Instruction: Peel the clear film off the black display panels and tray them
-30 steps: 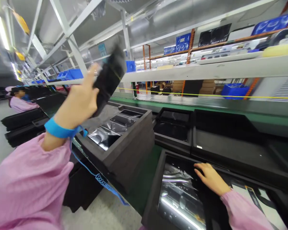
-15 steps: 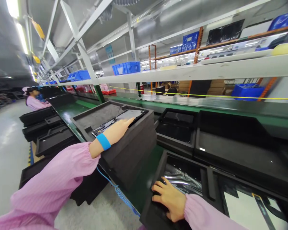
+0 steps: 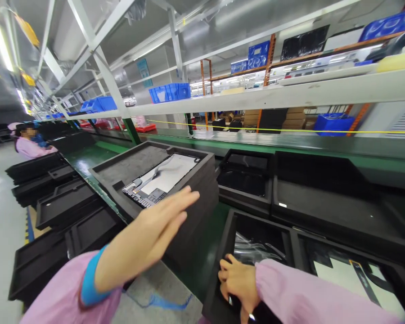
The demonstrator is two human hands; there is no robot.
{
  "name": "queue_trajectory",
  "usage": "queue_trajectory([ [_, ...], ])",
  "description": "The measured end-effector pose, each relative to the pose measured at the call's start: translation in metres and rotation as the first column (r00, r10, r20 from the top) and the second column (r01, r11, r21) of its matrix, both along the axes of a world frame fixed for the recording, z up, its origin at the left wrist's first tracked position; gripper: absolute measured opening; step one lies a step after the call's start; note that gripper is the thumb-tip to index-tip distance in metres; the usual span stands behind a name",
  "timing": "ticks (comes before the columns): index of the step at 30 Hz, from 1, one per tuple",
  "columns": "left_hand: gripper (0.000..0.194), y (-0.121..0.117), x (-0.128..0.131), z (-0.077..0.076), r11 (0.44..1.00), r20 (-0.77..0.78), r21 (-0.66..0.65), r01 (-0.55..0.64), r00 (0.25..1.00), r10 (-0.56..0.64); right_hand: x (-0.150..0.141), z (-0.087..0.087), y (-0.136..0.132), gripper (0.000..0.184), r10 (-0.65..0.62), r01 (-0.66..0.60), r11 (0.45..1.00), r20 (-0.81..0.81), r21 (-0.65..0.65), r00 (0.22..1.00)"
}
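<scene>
My left hand (image 3: 148, 231), with a blue wrist band (image 3: 92, 280), is held in the air with its fingers stretched out and nothing in it. Just beyond it, on a stack of black foam trays (image 3: 189, 209), lies a flat device panel (image 3: 167, 173) with a pale sheet, a grey ribbon and exposed circuitry. My right hand (image 3: 238, 283) is down in a nearer foam tray (image 3: 227, 227), fingers curled and thumb pointing down beside a glossy dark surface. What those fingers hold is hidden. Wrinkled clear film (image 3: 253, 249) lies just beyond them.
Right of that, a compartment holds another pale panel (image 3: 337, 274). Behind stand a tray with dark glossy panels (image 3: 246, 173) and a long black tray (image 3: 324, 202). More black trays (image 3: 64, 202) are stacked at left. A coiled blue cord (image 3: 168, 302) hangs below. A co-worker (image 3: 32, 141) sits far left.
My left hand has come off the panel on the stack and moved toward me, uncovering the panel. My right hand has shifted slightly and its fingers have curled more.
</scene>
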State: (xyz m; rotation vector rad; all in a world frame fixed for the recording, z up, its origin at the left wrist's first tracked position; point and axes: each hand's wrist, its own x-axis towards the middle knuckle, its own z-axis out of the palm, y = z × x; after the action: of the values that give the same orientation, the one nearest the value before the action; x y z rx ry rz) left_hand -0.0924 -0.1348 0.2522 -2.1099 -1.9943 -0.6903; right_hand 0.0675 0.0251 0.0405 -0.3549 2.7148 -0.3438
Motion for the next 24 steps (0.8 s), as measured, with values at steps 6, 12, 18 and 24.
queue_trajectory([
  [6,0.044,-0.031,0.015,-0.059,0.930,0.415,-0.098,0.354,0.864,-0.285,0.018,0.068,0.038,0.012,-0.196,0.126,0.881,-0.109,-0.455,0.974],
  [12,0.059,0.039,0.035,-0.120,0.933,0.912,0.357,-0.043,0.234,-0.338,0.075,0.150,0.084,0.030,-0.799,0.307,0.545,-0.373,-0.780,0.472],
  [18,0.096,0.075,0.097,-0.130,0.897,0.975,0.219,0.385,-0.065,-0.210,0.108,0.138,0.091,0.041,-0.928,0.406,0.235,-0.328,-0.883,-0.177],
  [24,0.080,0.072,0.130,-0.112,0.887,0.951,0.269,0.376,-0.247,-0.184,0.125,0.134,0.055,0.028,-0.591,0.573,0.289,-0.614,-0.767,-0.524],
])
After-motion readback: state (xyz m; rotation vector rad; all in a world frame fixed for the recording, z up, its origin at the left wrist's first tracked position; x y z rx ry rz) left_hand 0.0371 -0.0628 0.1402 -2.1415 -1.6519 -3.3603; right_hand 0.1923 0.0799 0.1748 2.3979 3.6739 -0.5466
